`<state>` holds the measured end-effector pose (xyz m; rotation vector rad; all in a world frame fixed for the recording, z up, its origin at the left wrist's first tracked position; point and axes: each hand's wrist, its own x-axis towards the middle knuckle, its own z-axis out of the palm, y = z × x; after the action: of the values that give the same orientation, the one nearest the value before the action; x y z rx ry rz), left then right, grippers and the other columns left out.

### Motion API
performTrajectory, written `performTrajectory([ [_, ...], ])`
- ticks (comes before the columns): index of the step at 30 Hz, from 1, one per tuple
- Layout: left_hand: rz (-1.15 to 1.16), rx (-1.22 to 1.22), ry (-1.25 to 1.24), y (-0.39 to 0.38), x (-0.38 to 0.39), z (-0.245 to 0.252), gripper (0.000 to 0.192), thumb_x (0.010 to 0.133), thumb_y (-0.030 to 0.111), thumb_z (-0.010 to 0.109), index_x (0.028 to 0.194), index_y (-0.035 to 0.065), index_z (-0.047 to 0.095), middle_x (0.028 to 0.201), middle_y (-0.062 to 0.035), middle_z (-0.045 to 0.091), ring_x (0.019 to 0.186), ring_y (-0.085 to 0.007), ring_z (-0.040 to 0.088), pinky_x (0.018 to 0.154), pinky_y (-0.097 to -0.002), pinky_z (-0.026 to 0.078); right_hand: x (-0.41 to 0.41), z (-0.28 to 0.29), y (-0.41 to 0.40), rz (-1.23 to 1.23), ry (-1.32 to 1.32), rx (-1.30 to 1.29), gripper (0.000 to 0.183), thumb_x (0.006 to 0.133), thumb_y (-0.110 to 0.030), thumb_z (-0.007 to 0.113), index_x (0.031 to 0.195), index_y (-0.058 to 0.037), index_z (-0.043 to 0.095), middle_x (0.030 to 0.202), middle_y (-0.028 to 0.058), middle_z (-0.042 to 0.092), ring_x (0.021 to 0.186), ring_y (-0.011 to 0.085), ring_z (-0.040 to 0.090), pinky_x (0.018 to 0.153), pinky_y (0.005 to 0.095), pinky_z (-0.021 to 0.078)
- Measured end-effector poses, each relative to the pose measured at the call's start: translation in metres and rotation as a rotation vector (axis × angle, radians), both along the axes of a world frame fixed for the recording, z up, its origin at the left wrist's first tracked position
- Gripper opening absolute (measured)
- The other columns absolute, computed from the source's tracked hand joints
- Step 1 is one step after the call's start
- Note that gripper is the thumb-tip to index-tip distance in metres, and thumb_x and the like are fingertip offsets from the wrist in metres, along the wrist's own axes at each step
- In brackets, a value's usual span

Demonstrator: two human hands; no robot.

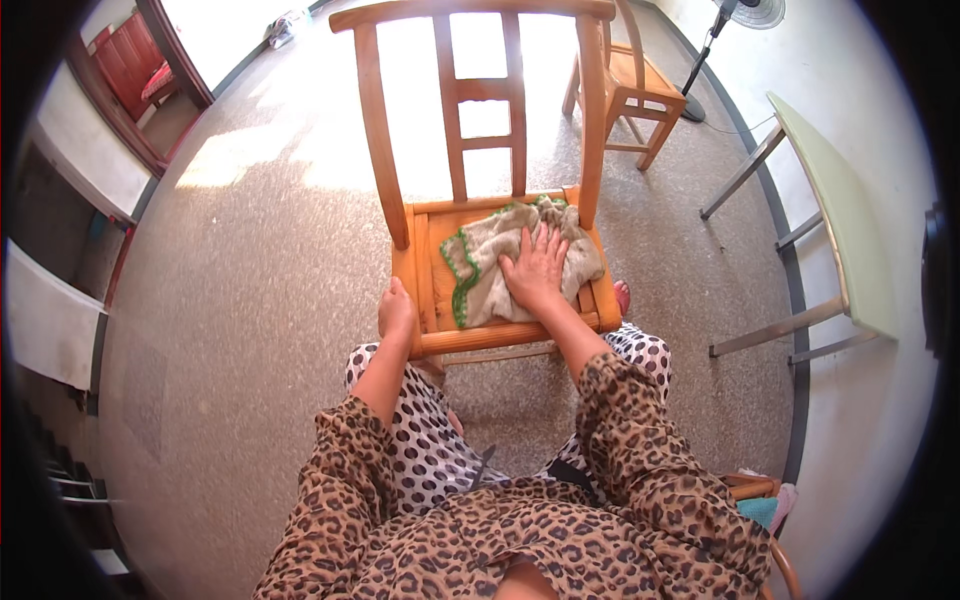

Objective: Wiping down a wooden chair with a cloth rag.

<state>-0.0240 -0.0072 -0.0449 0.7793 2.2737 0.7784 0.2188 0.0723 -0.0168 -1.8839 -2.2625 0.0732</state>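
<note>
A wooden chair [424,300] stands upright before me, its slatted backrest on the far side. On its seat lies a crumpled beige cloth with a green edging [491,289]. My right hand [536,266] presses flat on the cloth with its fingers spread, holding down the part toward the right of the seat. My left hand [396,309] grips the left edge of the seat near the front corner, its fingers curled and partly hidden. The chair's front is close to my knees.
Behind the chair, to the right, stands a second wooden chair [651,75] beside a pedestal fan [694,109] with a cord. A pale green table with metal legs [832,195] is along the right wall. Doorways open on the left. At lower right are wooden furniture and a teal cloth [759,511].
</note>
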Motion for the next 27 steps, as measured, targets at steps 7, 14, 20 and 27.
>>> performTrajectory([
  [7,-0.016,-0.048,0.063,-0.002,0.006,0.006,0.07,0.101,0.053,0.021,0.126,-0.0005,0.058,0.125,-0.0273,0.06,0.121,-0.043,0.055,0.103,-0.0501,0.041,-0.046,0.02,0.038,-0.256,-0.058,-0.096,0.08,0.096,-0.058,0.036,0.154,-0.003,0.024,0.159,0.0261,0.015,0.148,0.0458,0.008,0.116,0.062,-0.0027],
  [14,-0.01,-0.068,0.079,-0.003,0.014,0.023,0.069,0.102,0.053,0.019,0.128,0.0021,0.057,0.126,-0.0262,0.061,0.121,-0.0427,0.055,0.103,-0.0507,0.041,-0.032,0.002,0.033,-0.096,-0.055,0.002,0.072,0.097,-0.048,0.038,0.154,-0.0056,0.025,0.16,0.023,0.017,0.147,0.0459,0.009,0.116,0.0631,-0.0022],
  [20,-0.004,-0.073,0.086,-0.003,0.011,0.021,0.068,0.102,0.053,0.019,0.126,0.0022,0.058,0.125,-0.0255,0.061,0.12,-0.0418,0.056,0.102,-0.0511,0.042,-0.035,0.003,0.001,0.148,-0.048,0.041,0.068,0.097,-0.05,0.039,0.152,-0.0097,0.033,0.16,0.02,0.019,0.148,0.044,0.008,0.117,0.0617,-0.0016],
  [27,-0.023,-0.042,0.079,-0.002,0.009,0.018,0.069,0.101,0.053,0.019,0.126,0.0016,0.058,0.125,-0.0255,0.061,0.12,-0.0419,0.056,0.101,-0.051,0.042,-0.044,0.01,-0.045,0.337,0.034,-0.044,0.059,0.095,-0.047,0.047,0.141,-0.0103,0.05,0.159,0.0207,0.023,0.148,0.044,0.009,0.117,0.0624,-0.0004],
])
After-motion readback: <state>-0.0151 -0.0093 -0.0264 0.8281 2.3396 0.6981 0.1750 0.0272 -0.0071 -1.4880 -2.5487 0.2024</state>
